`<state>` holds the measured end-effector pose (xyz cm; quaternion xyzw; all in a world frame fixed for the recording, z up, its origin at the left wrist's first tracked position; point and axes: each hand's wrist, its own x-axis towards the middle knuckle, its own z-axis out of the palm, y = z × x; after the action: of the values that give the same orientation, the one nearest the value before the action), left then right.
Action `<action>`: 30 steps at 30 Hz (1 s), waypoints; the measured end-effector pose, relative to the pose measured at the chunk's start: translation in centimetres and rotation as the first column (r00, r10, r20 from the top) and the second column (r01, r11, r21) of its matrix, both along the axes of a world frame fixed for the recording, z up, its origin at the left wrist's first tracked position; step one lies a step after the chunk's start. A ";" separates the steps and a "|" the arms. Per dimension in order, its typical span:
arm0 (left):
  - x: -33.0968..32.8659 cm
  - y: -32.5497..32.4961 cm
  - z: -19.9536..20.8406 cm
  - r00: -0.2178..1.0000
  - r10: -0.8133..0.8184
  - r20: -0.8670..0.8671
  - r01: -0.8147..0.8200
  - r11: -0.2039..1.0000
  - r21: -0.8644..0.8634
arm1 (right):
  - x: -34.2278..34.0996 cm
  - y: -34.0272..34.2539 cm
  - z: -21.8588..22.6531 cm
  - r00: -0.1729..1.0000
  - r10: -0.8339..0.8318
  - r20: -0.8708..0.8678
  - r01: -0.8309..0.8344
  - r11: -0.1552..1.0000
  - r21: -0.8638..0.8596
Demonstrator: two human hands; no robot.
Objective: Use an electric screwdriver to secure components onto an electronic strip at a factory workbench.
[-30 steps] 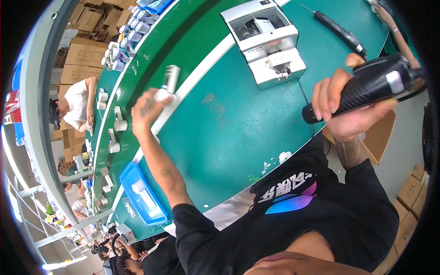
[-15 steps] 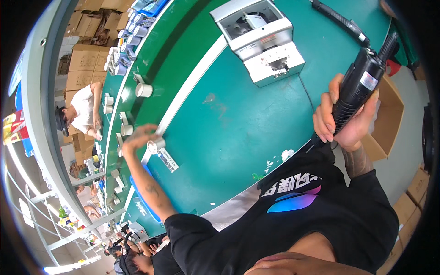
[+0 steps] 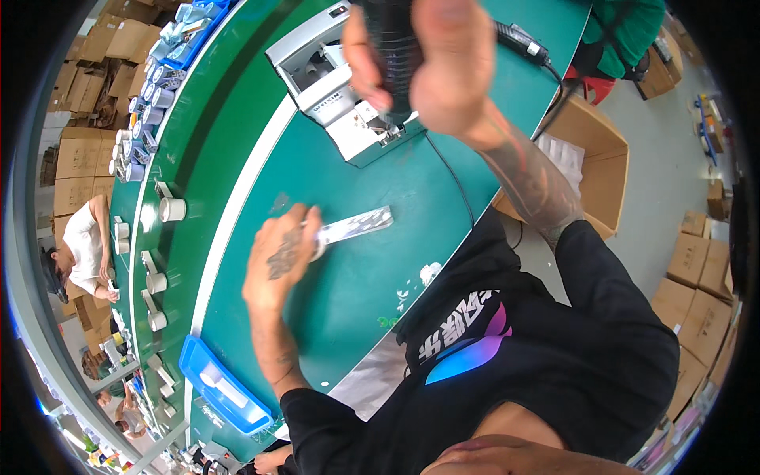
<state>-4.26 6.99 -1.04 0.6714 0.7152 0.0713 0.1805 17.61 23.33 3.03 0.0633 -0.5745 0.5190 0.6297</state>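
Note:
My left hand (image 3: 279,255) is closed around the round head of a white handheld fan (image 3: 356,226), low over the green table. The fan's flat, printed handle points right, away from my fingers, while my hand covers much of the head. Raised close to the camera, my right hand (image 3: 455,71) wraps around a black electric screwdriver (image 3: 390,47). The screwdriver's lower end is in front of a grey-white screw feeder (image 3: 336,103), whose front has a small metal outlet; whether the bit touches it cannot be told.
Along the left runs a green conveyor (image 3: 178,249) carrying several white fans. A blue tray (image 3: 192,356) with a white piece stands at lower left. Another black screwdriver (image 3: 522,43) lies beyond my right hand. An open carton (image 3: 609,170) stands right of the table; a person (image 3: 87,245) works across the conveyor.
My left hand has come back from the conveyor side onto the table with the fan. My right hand has lifted the screwdriver from beside my body to the screw feeder. The view has turned.

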 end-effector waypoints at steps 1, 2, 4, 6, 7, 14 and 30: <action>1.9 0.6 0.4 1.000 -0.018 -0.026 0.018 1.000 0.009 | -0.8 0.8 -0.3 0.993 0.114 -0.005 -0.114 0.993 -0.008; 3.1 1.3 -0.3 0.994 -0.056 -0.094 0.053 0.998 -0.032 | -1.4 1.1 -0.3 0.996 0.090 0.013 -0.090 0.996 -0.013; 4.8 1.8 -0.9 0.991 -0.041 -0.130 0.037 0.999 -0.031 | -2.1 0.8 0.2 0.984 0.091 0.154 -0.068 0.986 -0.152; 5.3 1.6 -0.9 0.966 -0.089 -0.243 0.092 0.996 0.003 | -1.8 0.5 0.4 0.982 0.067 0.178 -0.037 0.985 -0.171; 5.8 1.3 -0.7 0.967 -0.092 -0.237 0.095 0.995 0.001 | -1.7 0.5 0.4 0.979 0.043 0.200 -0.004 0.982 -0.190; 7.2 1.5 -1.0 0.935 -0.219 -0.281 0.317 0.871 0.376 | 0.3 -1.8 -2.6 0.982 0.039 0.185 -0.008 0.986 -0.168; 7.3 1.8 -3.1 0.934 -0.316 -0.165 0.355 0.871 0.339 | 1.6 -2.9 -5.0 0.981 -0.004 0.194 0.046 0.976 -0.212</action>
<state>3.04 8.79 -4.15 0.8099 0.5703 0.1349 0.0253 19.23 20.46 -1.94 -0.0630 -0.5736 0.5740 0.5810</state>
